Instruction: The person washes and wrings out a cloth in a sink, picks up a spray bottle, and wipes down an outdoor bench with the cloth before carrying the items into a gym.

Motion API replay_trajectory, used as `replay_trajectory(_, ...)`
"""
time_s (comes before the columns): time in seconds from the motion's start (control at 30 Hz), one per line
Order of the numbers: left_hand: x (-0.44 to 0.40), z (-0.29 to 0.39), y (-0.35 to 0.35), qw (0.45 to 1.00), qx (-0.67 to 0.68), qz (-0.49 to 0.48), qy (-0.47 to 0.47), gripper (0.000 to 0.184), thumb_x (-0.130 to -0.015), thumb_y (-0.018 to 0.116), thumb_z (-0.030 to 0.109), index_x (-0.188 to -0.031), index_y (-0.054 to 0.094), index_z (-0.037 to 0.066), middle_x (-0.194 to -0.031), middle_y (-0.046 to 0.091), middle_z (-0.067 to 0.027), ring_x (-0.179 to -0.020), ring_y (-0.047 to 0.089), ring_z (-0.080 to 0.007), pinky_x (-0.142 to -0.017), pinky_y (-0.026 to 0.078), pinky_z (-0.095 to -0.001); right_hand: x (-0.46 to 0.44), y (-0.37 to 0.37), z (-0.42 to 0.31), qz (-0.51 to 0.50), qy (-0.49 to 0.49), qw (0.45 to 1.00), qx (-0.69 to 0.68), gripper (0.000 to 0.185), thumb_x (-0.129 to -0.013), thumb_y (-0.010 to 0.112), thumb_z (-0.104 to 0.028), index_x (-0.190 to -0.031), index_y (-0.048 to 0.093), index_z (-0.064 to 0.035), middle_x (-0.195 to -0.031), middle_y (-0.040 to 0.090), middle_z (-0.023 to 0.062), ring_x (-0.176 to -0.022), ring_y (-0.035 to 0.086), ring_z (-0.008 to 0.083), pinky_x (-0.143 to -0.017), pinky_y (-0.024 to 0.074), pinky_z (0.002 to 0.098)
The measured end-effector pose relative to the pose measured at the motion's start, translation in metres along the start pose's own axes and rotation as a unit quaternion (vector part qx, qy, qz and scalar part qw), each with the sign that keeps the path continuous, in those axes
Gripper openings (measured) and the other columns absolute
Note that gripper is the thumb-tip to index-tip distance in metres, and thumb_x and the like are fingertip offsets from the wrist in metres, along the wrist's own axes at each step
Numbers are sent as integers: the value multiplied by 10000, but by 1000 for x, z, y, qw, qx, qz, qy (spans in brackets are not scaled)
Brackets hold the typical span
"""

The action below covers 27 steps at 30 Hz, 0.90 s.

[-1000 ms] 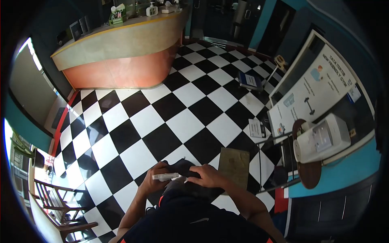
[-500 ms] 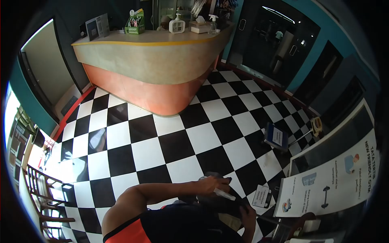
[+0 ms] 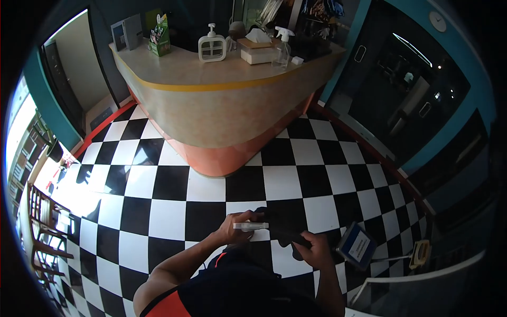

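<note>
In front of my body, low in the head view, my left hand (image 3: 236, 228) is closed, with a slim, pale, box-like object (image 3: 251, 226) in its grip, seen edge-on. A dark, limp item that looks like cloth (image 3: 285, 231) stretches between both hands. Its outline partly merges with the black tiles. My right hand (image 3: 316, 250) pinches the near right end of it, thumb on top. Whether the left fingers also grip the dark cloth is hard to make out.
A curved reception counter (image 3: 211, 113) stands ahead, carrying a pump bottle (image 3: 212, 46), a tissue box (image 3: 257, 53) and a spray bottle (image 3: 282, 50). A blue floor scale (image 3: 356, 245) lies to my right on the checkered floor (image 3: 168, 215). Wooden chairs (image 3: 45, 232) line the left.
I have come closer to the counter and turned to the right. The printed banner has left the view. My hands have moved farther apart, with the dark cloth spread between them.
</note>
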<state>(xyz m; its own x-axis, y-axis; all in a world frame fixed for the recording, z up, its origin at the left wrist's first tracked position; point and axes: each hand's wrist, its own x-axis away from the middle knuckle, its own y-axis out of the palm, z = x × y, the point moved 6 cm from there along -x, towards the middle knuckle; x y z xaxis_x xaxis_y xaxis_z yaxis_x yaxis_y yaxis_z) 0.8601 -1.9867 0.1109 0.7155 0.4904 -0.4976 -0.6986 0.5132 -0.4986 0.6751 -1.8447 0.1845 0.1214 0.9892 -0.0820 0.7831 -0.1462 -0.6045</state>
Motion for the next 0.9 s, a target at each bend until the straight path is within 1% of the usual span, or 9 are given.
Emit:
replay_trajectory(0.13, -118, -62, 41, 997, -47, 46, 49, 304, -735, 750, 99, -1026, 671, 61, -1129, 659, -111, -883, 702, -285, -695, 595, -354, -95, -81, 85, -2, 19, 999, 35, 144, -803, 692, -127, -873, 634, -15, -715, 637, 177, -644, 665, 301, -554, 468, 329)
replay_trajectory(0.23, -227, -121, 110, 997, 1, -79, -19, 267, -754, 728, 117, -1005, 655, 62, -1060, 656, -109, -881, 676, -294, -741, 575, -388, -136, -158, 175, 72, 87, 993, 33, 159, -793, 703, -133, -882, 653, -11, -699, 649, 153, -679, 669, 293, -615, 480, 343)
replay_trajectory(0.3, -308, -139, 165, 984, 45, -174, -17, 249, -752, 721, 119, -984, 651, 61, -1022, 654, -118, -862, 672, -302, -755, 560, -403, -134, -220, 235, 165, 96, 951, 245, 177, -783, 715, -153, -868, 662, -7, -688, 645, 145, -662, 658, 274, -633, 480, 347)
replay_trajectory(0.37, -384, -147, 223, 964, 62, -258, 27, 244, -744, 723, 127, -969, 653, 63, -984, 654, -127, -865, 669, -318, -783, 545, -421, -142, -277, 276, 169, 166, 968, 80, 187, -797, 672, -133, -887, 654, 30, -768, 642, 168, -741, 640, 203, -666, 475, 341)
replay_trajectory(0.43, -455, -150, 277, 937, 63, -337, 69, 297, -719, 743, 151, -991, 663, 62, -982, 666, -136, -909, 666, -325, -827, 529, -435, -130, -330, 350, 179, 238, 950, 92, 298, -886, 657, -236, -1108, 685, -40, -1049, 667, 236, -935, 625, 371, -834, 476, 429)
replay_trajectory(0.47, -485, -154, 302, 921, 73, -376, 76, 347, -701, 757, 166, -1021, 672, 61, -1000, 676, -142, -943, 665, -326, -853, 522, -439, -134, -351, 379, 187, 243, 946, 104, 294, -895, 640, -235, -1085, 678, -13, -1025, 666, 227, -941, 623, 371, -837, 476, 423)
replay_trajectory(0.63, -625, -222, 399, 938, 74, -338, 21, 482, -689, 760, 188, -1141, 664, 50, -1100, 678, -175, -1027, 652, -324, -905, 507, -431, -231, -469, 495, 187, 232, 948, 117, 316, -946, 572, -237, -1047, 650, 52, -962, 664, 204, -911, 618, 367, -810, 478, 435)
replay_trajectory(0.8, -757, -285, 418, 952, 50, -275, -125, 393, -717, 750, 185, -1096, 694, 102, -1073, 691, -150, -1044, 645, -326, -912, 502, -440, -421, -599, 558, 121, 133, 982, 58, 176, -765, 680, -108, -866, 652, 34, -729, 638, 153, -697, 638, 195, -645, 477, 330)
replay_trajectory(0.9, -823, -312, 411, 985, 82, -137, -58, 314, -736, 731, 142, -1042, 690, 90, -930, 697, -115, -863, 679, -307, -766, 541, -403, -516, -656, 582, 41, 59, 993, 95, 187, -750, 700, -121, -876, 664, 12, -722, 655, 162, -683, 662, 251, -628, 486, 353)
